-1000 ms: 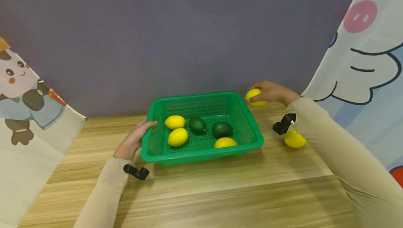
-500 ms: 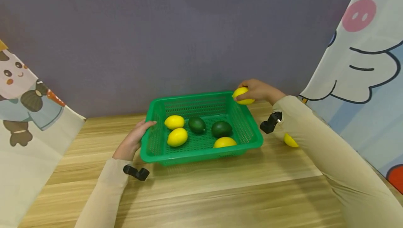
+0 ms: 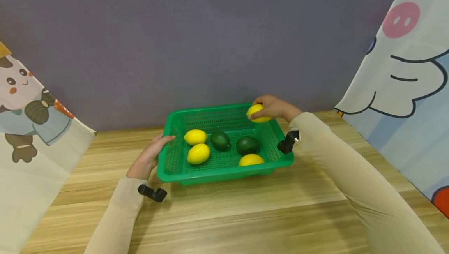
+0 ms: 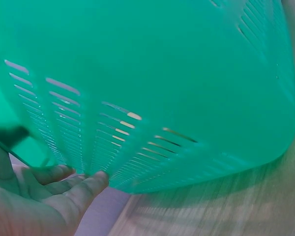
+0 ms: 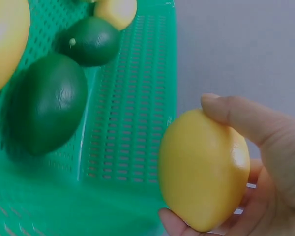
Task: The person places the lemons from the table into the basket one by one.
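Five fruits are already lying in the green basket [image 3: 280,156] on the bench [image 3: 245,215] as your right hand [image 3: 275,108] is gripping a sixth, a lemon [image 3: 257,113], above its far corner, your left hand [image 3: 149,156] resting open-fingered against its near rim.

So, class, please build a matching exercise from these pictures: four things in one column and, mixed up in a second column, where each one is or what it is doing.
Column one
1. right hand
2. left hand
3. two dark green fruits
4. green basket

Column two
a. lie side by side on the basket floor
b. stands on the wooden table
c. holds a yellow lemon above the basket's far right corner
d. touches the basket's left wall

Pairs: 1-c, 2-d, 3-a, 4-b
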{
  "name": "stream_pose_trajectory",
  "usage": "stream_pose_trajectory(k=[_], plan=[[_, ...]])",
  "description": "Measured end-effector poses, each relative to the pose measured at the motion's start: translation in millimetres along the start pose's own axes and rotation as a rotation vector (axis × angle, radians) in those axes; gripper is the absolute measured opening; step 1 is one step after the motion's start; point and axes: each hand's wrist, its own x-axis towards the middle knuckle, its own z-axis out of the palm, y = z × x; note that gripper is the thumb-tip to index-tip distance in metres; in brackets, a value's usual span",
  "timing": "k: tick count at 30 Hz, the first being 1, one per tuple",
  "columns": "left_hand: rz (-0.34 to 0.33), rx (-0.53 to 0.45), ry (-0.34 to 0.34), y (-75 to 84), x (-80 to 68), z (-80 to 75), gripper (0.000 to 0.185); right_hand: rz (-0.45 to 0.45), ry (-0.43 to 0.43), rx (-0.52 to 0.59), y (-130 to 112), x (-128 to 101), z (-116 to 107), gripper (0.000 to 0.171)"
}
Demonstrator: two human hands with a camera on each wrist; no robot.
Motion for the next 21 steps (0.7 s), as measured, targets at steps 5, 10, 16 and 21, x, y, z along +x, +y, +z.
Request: stream_pose_trajectory(k=[5,10,16,21], plan=[[0.004,0.002,0.011,-0.5,-1.7,0.9,0.053,-0.036,-0.018,-0.008,-8,8,13,0.05],[0.012,0.002,0.012,-0.8,-3.2,2.7,0.054,-0.057,-0.053,-0.007,-15,14,24,0.051],[0.015,-0.008,-0.005,-0.6,-4.2,2.9,0.055,-0.06,-0.094,0.019,-21,19,34,0.049],[0.014,-0.001,-0.001,-0.7,-5.1,3.7,0.055,-0.044,-0.102,-0.001,-21,24,42,0.048]])
